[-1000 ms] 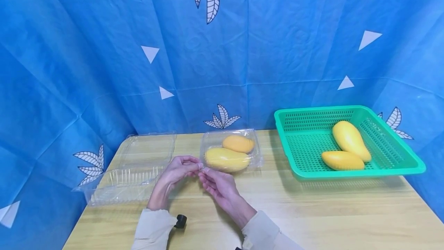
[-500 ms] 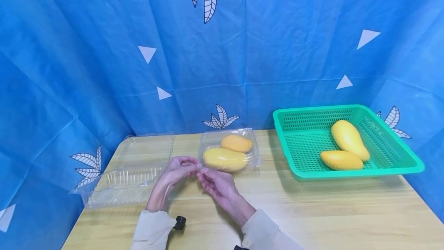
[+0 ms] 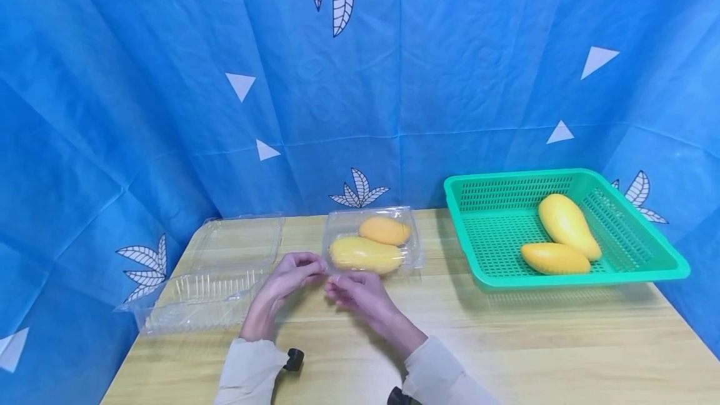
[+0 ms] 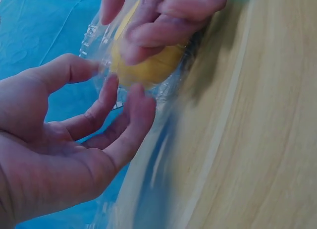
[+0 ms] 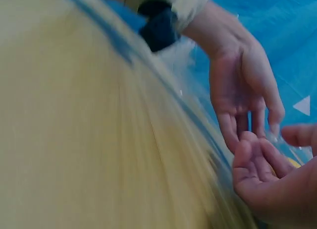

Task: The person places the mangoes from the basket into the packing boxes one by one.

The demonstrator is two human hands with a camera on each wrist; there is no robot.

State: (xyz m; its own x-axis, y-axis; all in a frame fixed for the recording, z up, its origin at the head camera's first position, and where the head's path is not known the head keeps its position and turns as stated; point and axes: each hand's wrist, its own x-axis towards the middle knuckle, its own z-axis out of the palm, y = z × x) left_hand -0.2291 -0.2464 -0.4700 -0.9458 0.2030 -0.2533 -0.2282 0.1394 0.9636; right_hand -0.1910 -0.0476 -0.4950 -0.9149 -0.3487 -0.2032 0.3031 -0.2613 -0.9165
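Two yellow mangoes (image 3: pixel 364 255) are lying inside the clear box (image 3: pixel 340 225). At the box's near left corner, the left hand (image 3: pixel 292 277) is holding thumb and finger close; whether they're pinching plastic I can't tell. Just in front of the box, the right hand (image 3: pixel 362 297) is hanging released, fingers loosely curling. They're apparently fastening the box's near edge, and the next move is probably calling for gentle pressing there.

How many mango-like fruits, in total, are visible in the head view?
4. In the middle clear container: a yellow fruit in front, an orange one behind. In the green basket: a larger fruit and a smaller one. None seems hidden.
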